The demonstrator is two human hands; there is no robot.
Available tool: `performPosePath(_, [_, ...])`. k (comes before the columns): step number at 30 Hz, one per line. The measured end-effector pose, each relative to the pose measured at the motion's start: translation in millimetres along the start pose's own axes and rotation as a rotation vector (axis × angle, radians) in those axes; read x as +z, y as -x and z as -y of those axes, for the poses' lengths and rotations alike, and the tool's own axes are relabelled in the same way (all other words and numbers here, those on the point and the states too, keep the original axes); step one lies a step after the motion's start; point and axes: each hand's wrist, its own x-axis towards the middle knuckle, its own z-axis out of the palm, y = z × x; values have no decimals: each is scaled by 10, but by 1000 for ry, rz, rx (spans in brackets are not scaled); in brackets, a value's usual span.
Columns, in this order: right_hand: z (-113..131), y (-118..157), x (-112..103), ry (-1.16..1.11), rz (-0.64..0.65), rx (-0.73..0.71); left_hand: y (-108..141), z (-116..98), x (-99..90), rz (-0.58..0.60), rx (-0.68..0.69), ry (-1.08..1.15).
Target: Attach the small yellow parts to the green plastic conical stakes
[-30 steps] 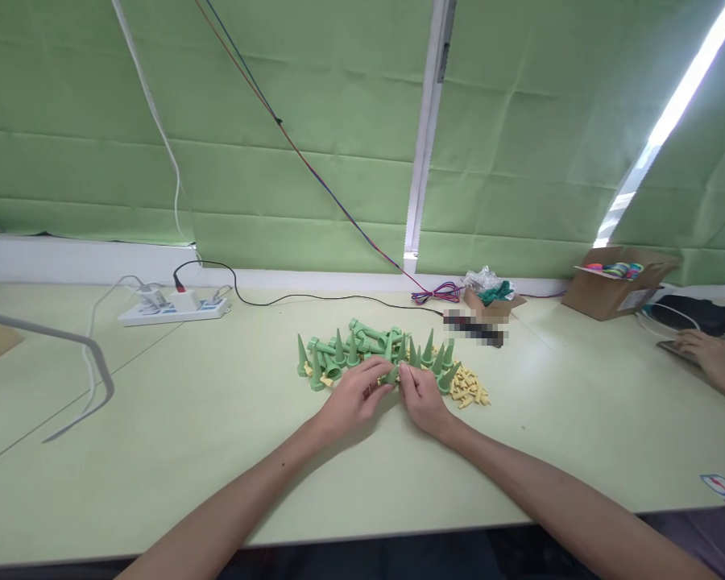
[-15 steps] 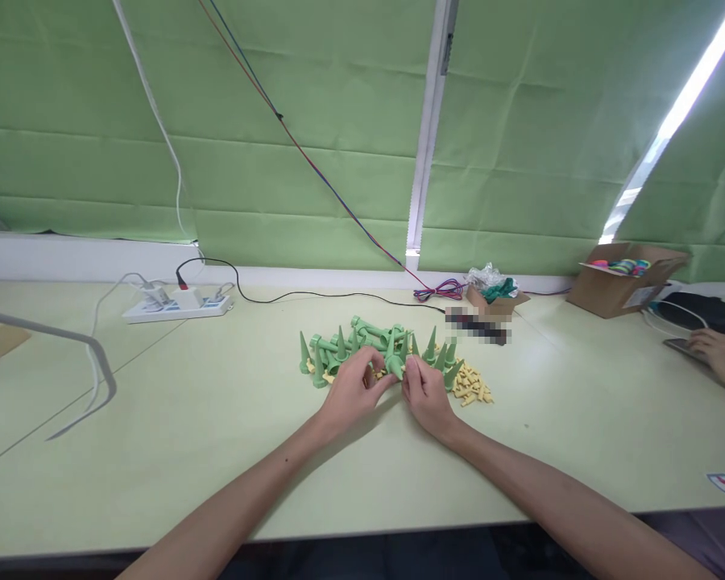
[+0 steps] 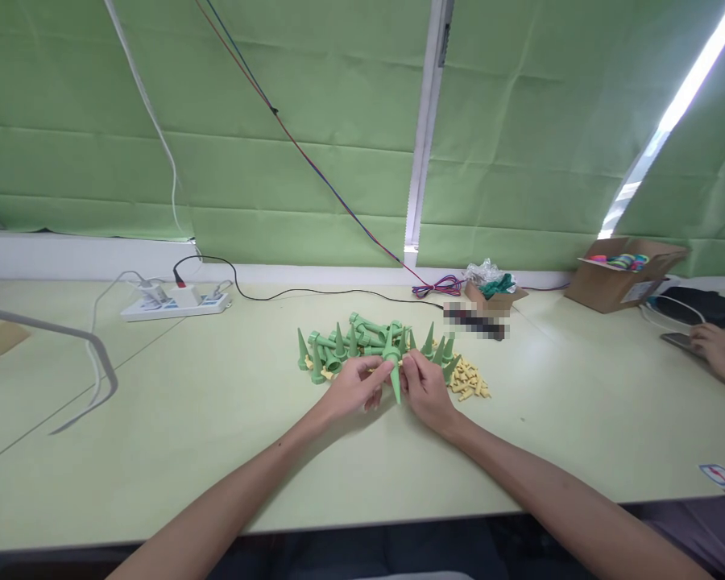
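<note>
My left hand grips a green plastic watering spike between thumb and fingers, its point tilted down toward me. Close against the spike's right side, my right hand is closed in a pinch. A bit of yellow shows at its fingertips, seemingly a small yellow plastic piece, mostly hidden by the fingers. Behind both hands lies a heap of green spikes, several of them standing point up. Small yellow pieces are piled to the right of my right hand.
A white power strip lies at the back left, with a black cable running right. Toward the back right are a small open box and a larger cardboard box. Another person's hand rests on a dark device at far right.
The held spike has swung so that its point now reaches lower, toward me. My left fingers have shifted around it; my right hand keeps its pinch beside it.
</note>
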Motion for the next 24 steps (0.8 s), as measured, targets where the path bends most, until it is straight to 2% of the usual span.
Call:
performPosePath(6, [-22, 20, 3, -56, 31, 22, 40, -48, -9, 8, 30, -38])
performPosePath(9, [-25, 26, -4, -82, 33, 31, 49, -53, 2, -39, 60, -128])
performPosePath(14, [-28, 28, -2, -105, 32, 49, 35, -33, 27, -152, 160, -276])
performPosePath(24, [-3, 17, 2, -180, 39, 117, 25, 42, 16, -171, 339, -387])
